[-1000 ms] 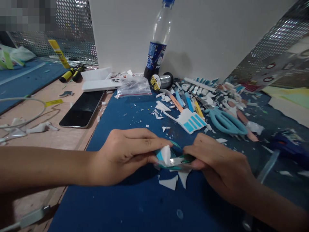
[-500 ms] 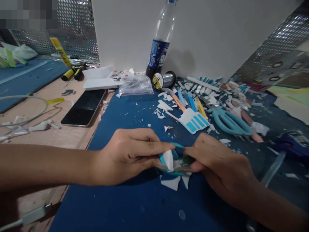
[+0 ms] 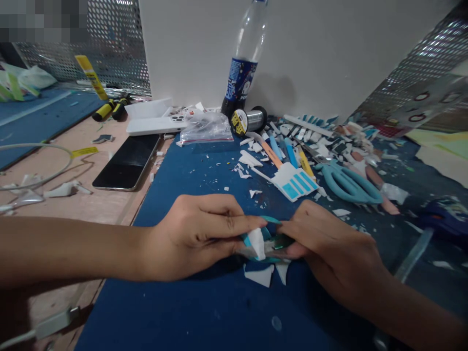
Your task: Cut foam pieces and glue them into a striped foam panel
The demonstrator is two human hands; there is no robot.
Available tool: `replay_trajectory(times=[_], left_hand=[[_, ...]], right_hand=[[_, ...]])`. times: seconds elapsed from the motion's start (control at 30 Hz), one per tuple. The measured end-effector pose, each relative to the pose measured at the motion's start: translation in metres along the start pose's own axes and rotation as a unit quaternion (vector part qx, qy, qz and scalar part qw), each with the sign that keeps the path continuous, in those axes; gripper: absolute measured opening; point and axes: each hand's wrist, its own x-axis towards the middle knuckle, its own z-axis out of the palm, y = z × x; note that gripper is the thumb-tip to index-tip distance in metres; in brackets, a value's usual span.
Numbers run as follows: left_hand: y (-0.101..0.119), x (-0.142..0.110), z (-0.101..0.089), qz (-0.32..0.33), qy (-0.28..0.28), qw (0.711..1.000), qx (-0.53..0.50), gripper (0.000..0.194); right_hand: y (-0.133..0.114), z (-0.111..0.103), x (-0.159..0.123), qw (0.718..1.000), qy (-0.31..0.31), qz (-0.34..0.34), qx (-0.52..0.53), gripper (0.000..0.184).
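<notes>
My left hand is closed in a pinch on a teal-and-white piece that looks like foam or card. Opposite it, my right hand has its fingers closed on a small green and grey item, mostly hidden by the fingers. A thin greyish strip runs between the two hands, its kind unclear. Curved teal edges show above and below the fingertips. White scraps lie on the blue mat just under the hands.
Teal scissors and a striped white piece lie beyond my right hand, before a heap of offcuts. A bottle, a wire spool and a zip bag stand or lie behind. A phone rests left.
The held teal-and-white piece and the fingertips have shifted very slightly right. Both hands keep their grip, and the things around them look unchanged.
</notes>
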Motion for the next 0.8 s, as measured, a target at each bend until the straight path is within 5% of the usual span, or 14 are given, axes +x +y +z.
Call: replay_trajectory(times=[0.8], left_hand=[[-0.0021, 0.0014, 0.0028, -0.057, 0.025, 0.998, 0.016, 0.027]], right_hand=[[-0.0004, 0.0049, -0.002, 1.0, 0.004, 0.018, -0.015, 0.018]])
